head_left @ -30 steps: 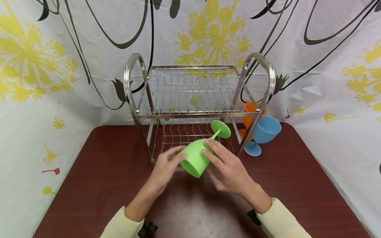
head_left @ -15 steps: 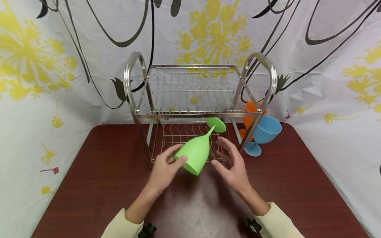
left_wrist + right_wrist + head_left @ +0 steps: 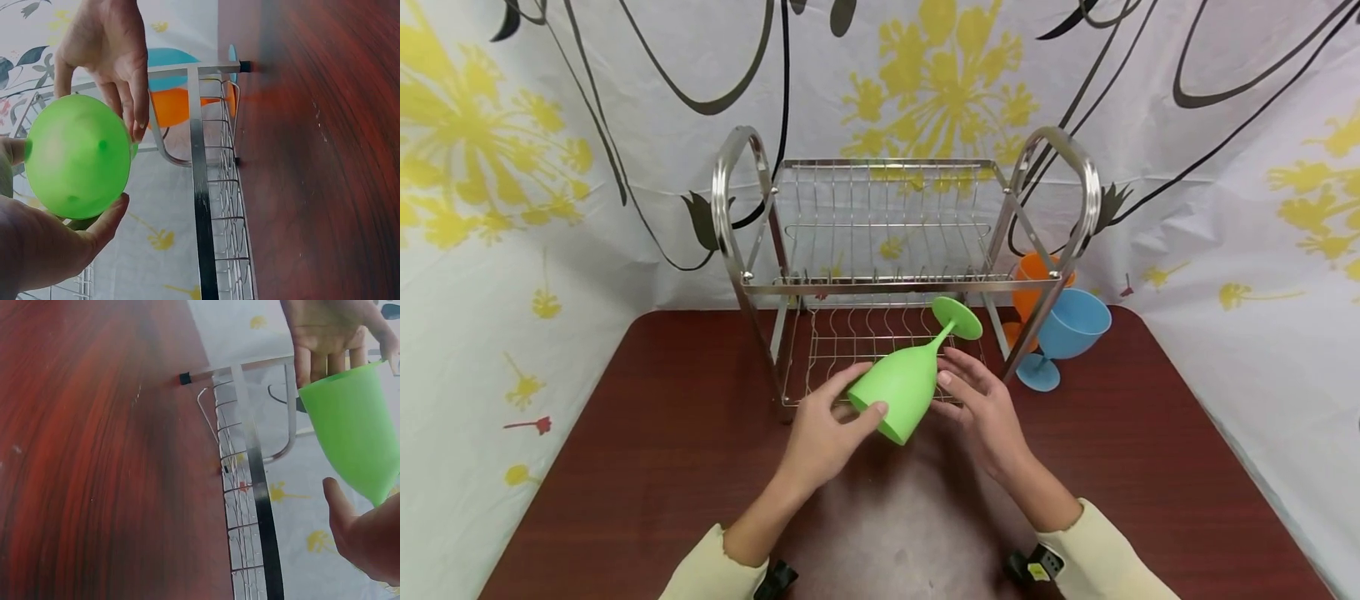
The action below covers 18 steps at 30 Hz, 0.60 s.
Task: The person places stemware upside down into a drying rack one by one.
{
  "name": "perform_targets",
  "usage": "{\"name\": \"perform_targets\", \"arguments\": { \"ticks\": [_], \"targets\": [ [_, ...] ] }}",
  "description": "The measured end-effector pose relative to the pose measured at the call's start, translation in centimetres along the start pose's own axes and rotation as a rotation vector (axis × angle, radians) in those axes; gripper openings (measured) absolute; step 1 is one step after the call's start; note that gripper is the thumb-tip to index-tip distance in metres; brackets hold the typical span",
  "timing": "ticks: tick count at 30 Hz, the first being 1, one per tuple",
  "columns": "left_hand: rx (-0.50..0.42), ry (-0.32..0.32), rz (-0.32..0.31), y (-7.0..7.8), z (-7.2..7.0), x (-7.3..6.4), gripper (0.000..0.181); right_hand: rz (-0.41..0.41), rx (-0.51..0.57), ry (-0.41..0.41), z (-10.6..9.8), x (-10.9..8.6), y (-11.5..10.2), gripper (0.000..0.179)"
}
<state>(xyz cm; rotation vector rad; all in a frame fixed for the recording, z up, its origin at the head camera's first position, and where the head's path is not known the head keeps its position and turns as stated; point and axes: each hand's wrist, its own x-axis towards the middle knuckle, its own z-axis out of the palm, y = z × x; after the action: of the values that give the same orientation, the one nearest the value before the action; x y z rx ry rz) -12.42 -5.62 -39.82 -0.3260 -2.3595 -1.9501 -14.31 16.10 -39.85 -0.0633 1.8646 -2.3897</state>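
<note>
A light green plastic goblet is tilted in the air, its rim toward me and its foot pointing up and away to the right. My left hand grips the bowl near the rim, with the thumb on the near side and fingers on the far side. Beside the lower bowl and stem is my right hand, its fingers loosely bent. In the right wrist view that thumb stands apart from the green bowl; the goblet and the hand itself partly hide the other fingers.
A two-tier metal dish rack stands just behind the hands, on a dark red table. At its right side are a blue goblet and an orange goblet, partly behind the rack's leg. A patterned sheet hangs behind.
My right hand has come off the bowl, opened out to the right, then moved back close to the stem. My left hand has kept its hold while the goblet shifted slightly.
</note>
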Motion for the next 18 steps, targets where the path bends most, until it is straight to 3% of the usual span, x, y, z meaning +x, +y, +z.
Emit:
{"name": "perform_targets", "arguments": {
  "ticks": [9,18],
  "targets": [
    [0.062,-0.005,0.073,0.01,0.25,-0.01,0.052,0.095,-0.028,-0.050,0.34,0.28,0.15,0.066],
    [0.044,-0.060,0.086,-0.08,0.06,0.00,0.053,0.070,-0.037,-0.070,0.54,-0.01,0.08,0.064]
  ]
}}
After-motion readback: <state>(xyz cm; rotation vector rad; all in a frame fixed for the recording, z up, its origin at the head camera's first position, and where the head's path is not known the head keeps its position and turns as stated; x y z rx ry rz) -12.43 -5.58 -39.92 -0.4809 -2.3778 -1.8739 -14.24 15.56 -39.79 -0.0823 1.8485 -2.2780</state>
